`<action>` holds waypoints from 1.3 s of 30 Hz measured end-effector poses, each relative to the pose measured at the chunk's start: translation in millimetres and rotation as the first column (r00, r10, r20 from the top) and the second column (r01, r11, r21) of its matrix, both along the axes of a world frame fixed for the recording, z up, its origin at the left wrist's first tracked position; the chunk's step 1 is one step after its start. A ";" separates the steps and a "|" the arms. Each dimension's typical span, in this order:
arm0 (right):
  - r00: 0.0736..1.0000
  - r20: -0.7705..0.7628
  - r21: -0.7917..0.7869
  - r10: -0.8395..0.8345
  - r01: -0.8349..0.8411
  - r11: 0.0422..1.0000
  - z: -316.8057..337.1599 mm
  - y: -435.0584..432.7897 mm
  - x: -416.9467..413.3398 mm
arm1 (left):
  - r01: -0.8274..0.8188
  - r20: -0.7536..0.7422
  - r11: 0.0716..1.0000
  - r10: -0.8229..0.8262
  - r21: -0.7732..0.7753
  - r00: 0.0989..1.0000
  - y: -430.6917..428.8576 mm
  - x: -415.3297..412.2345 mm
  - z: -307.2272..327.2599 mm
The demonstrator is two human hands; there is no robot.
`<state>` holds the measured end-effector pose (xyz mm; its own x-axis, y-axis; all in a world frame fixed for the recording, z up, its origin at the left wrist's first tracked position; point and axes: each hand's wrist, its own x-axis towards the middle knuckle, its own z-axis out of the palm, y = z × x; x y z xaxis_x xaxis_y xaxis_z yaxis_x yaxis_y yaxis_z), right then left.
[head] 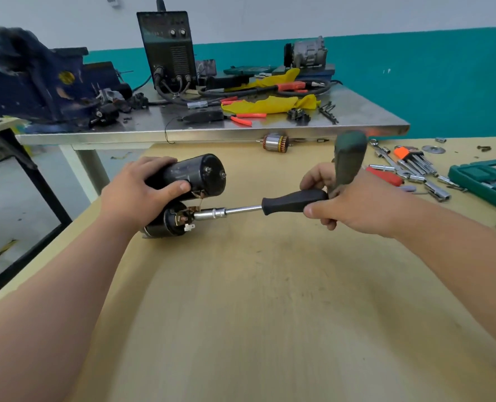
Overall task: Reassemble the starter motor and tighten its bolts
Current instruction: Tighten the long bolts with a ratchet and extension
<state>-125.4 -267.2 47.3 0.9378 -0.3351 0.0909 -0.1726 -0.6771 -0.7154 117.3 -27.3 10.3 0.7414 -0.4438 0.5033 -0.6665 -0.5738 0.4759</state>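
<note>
Our wooden desk (270,285) carries the starter motor (194,177) near its left edge. At its far edge we see an armature (276,142). To the right lie wrenches (386,155), hex keys (412,158), a red screwdriver (384,175), loose sockets (438,192) and a green case (484,181). Behind it, a steel desk (241,130) bears a vise (29,79), a welder (168,50), a yellow cloth (273,104) and pliers (248,115).

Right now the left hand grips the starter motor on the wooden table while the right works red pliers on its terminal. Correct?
Not pliers: the head view shows the right hand holding a black-handled socket driver against the terminal. The left hand does grip the starter motor.
</note>
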 end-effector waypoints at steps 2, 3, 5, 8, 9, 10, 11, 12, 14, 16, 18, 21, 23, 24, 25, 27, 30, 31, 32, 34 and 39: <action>0.997 0.067 -0.027 -0.025 0.027 0.999 -3.6 5.3 -2.1 | -0.011 -0.004 1.000 0.011 -0.016 1.000 1.9 0.1 -1.9; 0.994 0.106 -0.043 -0.025 0.030 0.999 -2.5 8.5 -2.7 | -0.013 -0.005 1.000 0.013 -0.018 1.000 2.4 -0.2 -2.4; 0.990 0.142 -0.082 0.004 0.008 0.997 3.8 11.7 -2.0 | -0.013 -0.018 1.000 0.013 -0.024 1.000 2.6 -1.2 -1.0; 0.994 0.109 -0.092 -0.027 0.037 0.995 18.1 15.6 1.6 | -0.002 -0.028 1.000 0.001 -0.024 1.000 1.8 -3.1 1.9; 0.993 0.095 -0.027 -0.066 0.069 0.997 20.1 16.6 5.1 | -0.001 -0.028 1.000 0.000 -0.027 1.000 1.9 -3.2 2.4; 0.991 0.064 0.069 -0.117 0.113 0.991 20.9 17.9 8.9 | -0.001 -0.030 1.000 0.000 -0.030 1.000 1.8 -3.4 2.4; 0.985 0.021 0.178 -0.171 0.165 0.970 21.6 20.3 11.7 | 0.001 -0.030 0.999 -0.002 -0.034 1.000 1.8 -3.4 2.0; 0.979 -0.021 0.254 -0.205 0.203 0.945 21.0 21.4 13.5 | 0.003 -0.031 0.999 -0.005 -0.037 1.000 1.9 -3.3 1.4; 0.977 -0.079 0.271 -0.198 0.212 0.939 18.2 21.2 13.6 | 0.000 -0.032 0.999 -0.001 -0.046 0.999 2.2 -3.1 0.2; 0.990 -0.099 0.142 -0.099 0.112 0.983 18.9 17.7 8.8 | -0.010 -0.025 0.999 0.009 -0.050 1.000 2.7 -2.5 -0.6; 0.996 -0.084 0.005 -0.025 0.026 1.000 24.1 13.9 4.2 | -0.013 -0.021 0.999 0.012 -0.039 1.000 2.5 -2.5 0.0; 0.999 0.025 -0.089 -0.035 0.037 0.995 24.9 16.6 7.7 | -0.005 -0.017 1.000 0.005 -0.024 1.000 2.6 -2.2 0.4; 0.993 0.015 0.039 -0.116 0.115 0.993 18.3 21.9 15.1 | -0.005 -0.017 1.000 0.004 -0.023 1.000 2.7 -1.9 -0.1; 0.989 -0.027 0.122 -0.144 0.146 0.982 16.2 23.4 17.4 | -0.005 -0.016 1.000 0.005 -0.023 1.000 3.0 -1.5 -0.3; 0.987 -0.072 0.194 -0.144 0.155 0.969 15.9 24.6 17.5 | -0.007 -0.017 1.000 0.007 -0.022 1.000 2.9 -1.3 -0.1; 0.993 -0.100 0.261 -0.061 0.085 0.961 17.8 21.2 14.3 | -0.012 -0.020 1.000 0.012 -0.021 1.000 3.3 -1.9 0.1; 0.997 -0.059 0.196 -0.046 0.057 0.979 16.5 21.7 12.8 | -0.005 -0.023 1.000 0.005 -0.017 1.000 3.1 -2.7 1.0; 0.993 -0.040 0.126 -0.110 0.114 0.985 14.4 23.5 15.5 | -0.003 -0.023 1.000 0.003 -0.016 1.000 2.7 -3.0 1.0; 0.984 -0.033 0.068 -0.175 0.177 0.982 12.3 25.5 18.5 | -0.003 -0.021 1.000 0.003 -0.017 1.000 2.5 -2.8 1.0; 0.975 -0.087 0.111 -0.204 0.213 0.971 12.5 26.3 19.1 | -0.004 -0.015 1.000 0.004 -0.016 1.000 2.1 -2.1 0.6; 0.999 -0.030 0.463 -0.031 0.042 0.885 20.1 21.2 8.3 | 0.013 -0.002 1.000 -0.013 0.001 1.000 3.8 0.5 -1.8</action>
<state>-117.1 -246.0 67.4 0.9241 -0.3681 -0.1028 -0.2091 -0.2620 -0.9421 117.8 -23.5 8.5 0.7366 -0.4535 0.5017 -0.6729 -0.5656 0.4768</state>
